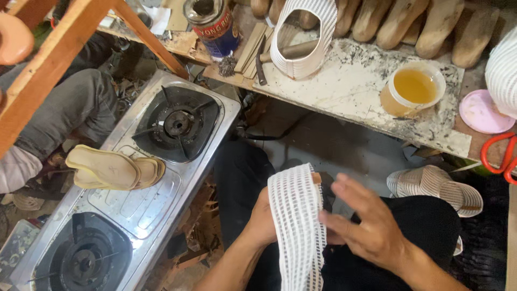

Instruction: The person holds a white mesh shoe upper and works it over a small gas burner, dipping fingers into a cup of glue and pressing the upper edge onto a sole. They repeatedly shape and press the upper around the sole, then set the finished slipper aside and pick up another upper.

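Note:
A white mesh shoe upper [297,226] stands on end over my lap. My left hand [263,218] grips it from behind, mostly hidden by the mesh. My right hand [369,226] hovers just right of the mesh with fingers spread, its fingertips touching or nearly touching the fabric. A small brown piece [316,177] pokes out at the top of the mesh.
A steel two-burner gas stove [215,145] at left carries tan insoles [113,168]. The workbench [344,91] beyond holds a tub of yellow glue [412,89], a tin can [212,24], another white mesh upper [301,37] and wooden lasts [398,19]. Red-handled scissors [501,156] lie right; another person's leg [64,110] is left.

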